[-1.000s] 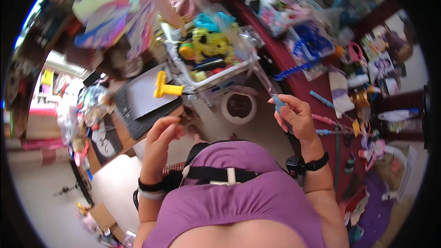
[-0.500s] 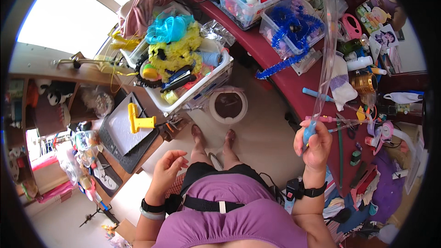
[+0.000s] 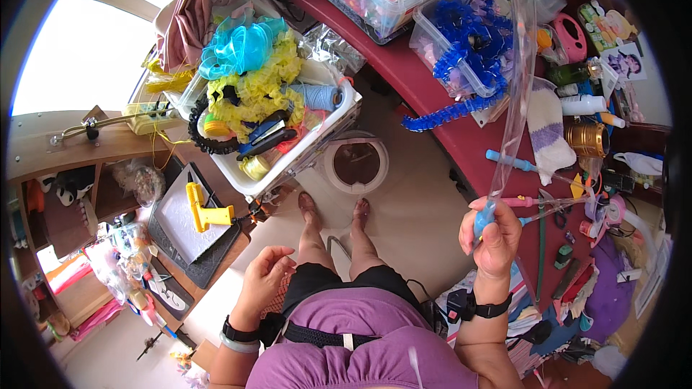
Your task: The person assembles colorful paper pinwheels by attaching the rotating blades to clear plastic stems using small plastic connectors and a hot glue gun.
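My right hand (image 3: pixel 491 236) is closed round the light blue handle (image 3: pixel 485 217) of a long clear plastic wand (image 3: pixel 516 101). The wand stands up from the fist, its clear shaft running past the desk to the upper edge. My left hand (image 3: pixel 265 275) hovers in front of my body, fingers half bent and a little apart, nothing in it. A second light blue handle (image 3: pixel 510 161) and a pink handle (image 3: pixel 520 202), both with clear shafts, lie on the dark red desk (image 3: pixel 461 145) beside the right hand.
A white basket (image 3: pixel 310 145) heaped with yellow ruffles, a turquoise scrunchie and thread spools stands front left. Behind it are tubs with blue tinsel (image 3: pixel 461 50) and small toys. A yellow glue gun (image 3: pixel 205 209) rests on a board at left. A round bin (image 3: pixel 357 162) stands on the floor.
The view has shifted a little. My right hand still grips the wand, its handle turned slightly and now more covered by the fingers. My left hand stays nearly where it was.
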{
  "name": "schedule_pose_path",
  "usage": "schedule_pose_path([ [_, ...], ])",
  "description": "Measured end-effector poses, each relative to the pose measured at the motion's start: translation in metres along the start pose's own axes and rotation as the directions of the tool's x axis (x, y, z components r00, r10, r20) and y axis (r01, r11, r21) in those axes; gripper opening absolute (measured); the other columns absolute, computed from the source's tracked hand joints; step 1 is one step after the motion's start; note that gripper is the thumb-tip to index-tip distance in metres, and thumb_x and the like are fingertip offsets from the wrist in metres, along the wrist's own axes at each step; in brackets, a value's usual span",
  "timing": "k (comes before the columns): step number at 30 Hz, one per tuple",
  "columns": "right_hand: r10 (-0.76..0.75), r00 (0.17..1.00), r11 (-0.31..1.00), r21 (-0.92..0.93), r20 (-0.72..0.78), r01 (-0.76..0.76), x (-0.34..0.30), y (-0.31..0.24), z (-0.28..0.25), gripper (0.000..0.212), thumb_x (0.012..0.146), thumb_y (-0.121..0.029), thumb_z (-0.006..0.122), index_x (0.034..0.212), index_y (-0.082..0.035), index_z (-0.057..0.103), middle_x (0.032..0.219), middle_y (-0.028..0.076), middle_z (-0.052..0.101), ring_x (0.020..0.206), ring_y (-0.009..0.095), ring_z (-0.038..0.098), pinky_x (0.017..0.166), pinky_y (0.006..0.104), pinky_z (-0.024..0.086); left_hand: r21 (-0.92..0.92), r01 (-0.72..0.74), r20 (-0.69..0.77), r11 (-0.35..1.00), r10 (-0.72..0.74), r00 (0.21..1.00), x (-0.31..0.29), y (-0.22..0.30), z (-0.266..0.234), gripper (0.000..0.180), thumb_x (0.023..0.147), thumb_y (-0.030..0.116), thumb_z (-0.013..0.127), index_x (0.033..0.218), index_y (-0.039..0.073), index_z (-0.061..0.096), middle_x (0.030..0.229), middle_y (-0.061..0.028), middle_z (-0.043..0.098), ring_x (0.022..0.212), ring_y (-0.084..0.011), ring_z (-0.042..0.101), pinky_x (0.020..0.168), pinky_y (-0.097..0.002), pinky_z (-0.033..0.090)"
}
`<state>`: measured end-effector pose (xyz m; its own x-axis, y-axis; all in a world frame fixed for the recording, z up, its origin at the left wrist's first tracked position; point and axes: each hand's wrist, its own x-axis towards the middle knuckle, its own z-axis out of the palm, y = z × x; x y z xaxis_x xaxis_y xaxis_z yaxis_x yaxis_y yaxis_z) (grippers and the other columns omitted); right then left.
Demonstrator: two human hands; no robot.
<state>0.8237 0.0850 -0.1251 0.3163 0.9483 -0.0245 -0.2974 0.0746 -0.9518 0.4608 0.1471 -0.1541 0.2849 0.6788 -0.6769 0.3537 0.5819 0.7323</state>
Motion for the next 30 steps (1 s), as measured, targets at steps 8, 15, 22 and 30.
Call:
schedule_pose_path([
  [8,0.027,0.999,0.999,-0.032,0.037,-0.026,0.011,0.004,0.010,0.047,0.086,-0.036,0.062,0.106,0.006,0.056,0.064,0.004,0.050,0.050,0.010,0.046,0.042,0.0205,0.033,0.028,0.003,-0.042,1.000,-0.002,0.999,0.000,-0.001,-0.003,0.018,0.092,0.007,0.050,0.106,-0.004,0.054,0.085,-0.0062,0.061,0.078,-0.0111,0.059,0.070,-0.0232,0.048],
  [15,0.046,0.998,0.998,-0.040,0.050,-0.044,0.012,0.006,0.019,0.046,0.086,-0.036,0.062,0.106,0.006,0.056,0.063,0.004,0.050,0.049,0.009,0.046,0.042,0.0199,0.033,0.093,0.005,-0.032,0.996,-0.002,0.999,-0.002,-0.001,-0.001,0.017,0.093,0.008,0.050,0.106,-0.001,0.054,0.084,-0.0041,0.060,0.077,-0.0110,0.059,0.071,-0.0235,0.048],
  [22,0.034,0.996,0.998,-0.048,0.088,-0.030,0.016,0.001,0.022,0.048,0.086,-0.036,0.061,0.109,0.006,0.055,0.063,0.004,0.050,0.051,0.009,0.046,0.043,0.0196,0.032,0.113,-0.042,-0.029,0.993,0.046,0.999,-0.001,0.004,0.001,0.017,0.092,0.008,0.050,0.106,-0.001,0.054,0.084,-0.0040,0.060,0.078,-0.0111,0.059,0.071,-0.0232,0.048],
  [30,0.142,0.953,0.984,0.064,0.266,-0.165,0.022,-0.013,0.044,0.036,0.091,-0.021,0.055,0.119,0.001,0.050,0.065,0.003,0.051,0.049,0.006,0.042,0.045,0.0181,0.032,0.172,-0.185,-0.070,0.968,0.199,0.978,-0.012,0.026,-0.004,0.016,0.090,0.006,0.052,0.104,-0.002,0.056,0.081,-0.0056,0.061,0.075,-0.0112,0.059,0.070,-0.0231,0.048],
])
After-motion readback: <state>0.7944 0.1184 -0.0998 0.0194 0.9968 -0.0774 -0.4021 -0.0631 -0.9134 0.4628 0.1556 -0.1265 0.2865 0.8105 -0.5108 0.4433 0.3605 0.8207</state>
